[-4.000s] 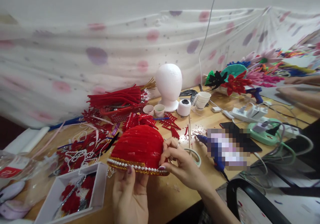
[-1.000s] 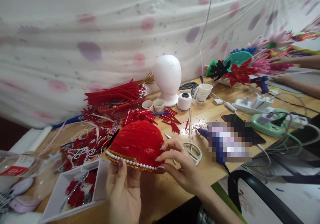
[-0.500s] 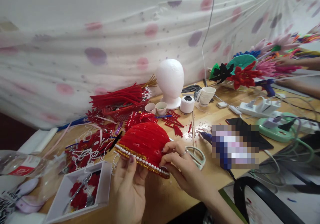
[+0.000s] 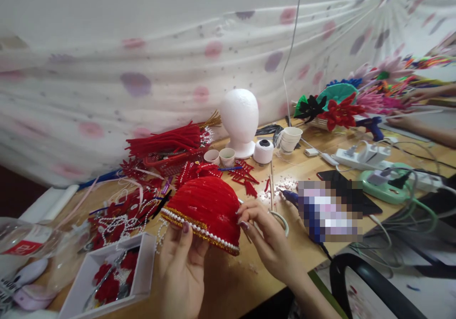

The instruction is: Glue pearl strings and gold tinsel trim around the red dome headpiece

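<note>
A domed red fuzzy cap [image 4: 208,207] with a rim of gold trim and white pearl beads is held up over the wooden table, its rim tilted down to the right. My left hand [image 4: 183,267] grips the rim from below, thumb on the pearls, other fingers underneath. At the cap's right edge, my right hand [image 4: 263,236] has its fingers bent and drawn together; whether something small is between them is hidden. Scissors [image 4: 281,221] with pale handles lie partly behind that hand. Further back stands a white foam head [image 4: 240,119].
A white box [image 4: 146,267] with red flowers stands front left, near strings of pearls. Behind are red stems [image 4: 167,141], paper cups and thread. Rightward lie a blue glue gun [image 4: 290,196], phone, power strips and cables. Another person's hands are at far right, by colourful flowers.
My right hand has moved from the front of the cap's rim to its right edge, uncovering the pearls there. My left hand still holds the cap. The view has shifted slightly.
</note>
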Action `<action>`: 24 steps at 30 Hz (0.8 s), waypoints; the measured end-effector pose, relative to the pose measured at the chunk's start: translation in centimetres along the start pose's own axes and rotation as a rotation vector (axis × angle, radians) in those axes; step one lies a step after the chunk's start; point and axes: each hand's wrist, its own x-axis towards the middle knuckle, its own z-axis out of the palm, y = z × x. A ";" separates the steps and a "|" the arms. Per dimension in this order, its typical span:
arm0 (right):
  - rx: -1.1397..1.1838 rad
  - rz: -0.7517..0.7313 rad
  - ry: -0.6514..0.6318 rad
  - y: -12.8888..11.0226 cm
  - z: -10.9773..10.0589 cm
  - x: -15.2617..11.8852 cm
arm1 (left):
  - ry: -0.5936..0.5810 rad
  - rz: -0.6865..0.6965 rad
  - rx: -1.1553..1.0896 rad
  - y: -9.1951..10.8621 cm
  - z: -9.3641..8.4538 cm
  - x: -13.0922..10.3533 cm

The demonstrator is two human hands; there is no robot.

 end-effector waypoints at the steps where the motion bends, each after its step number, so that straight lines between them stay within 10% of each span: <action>1: 0.024 0.025 0.065 0.1 0.0 0.0 | -0.004 0.005 0.005 0.0 0.0 0.0; 7: 0.132 0.145 0.364 0.2 -0.1 0.0 | -0.015 -0.008 -0.004 0.0 0.1 -0.3; 24: 0.013 -0.001 0.359 -1.0 -1.3 -0.6 | -0.292 0.082 0.370 -3.2 -1.6 -2.6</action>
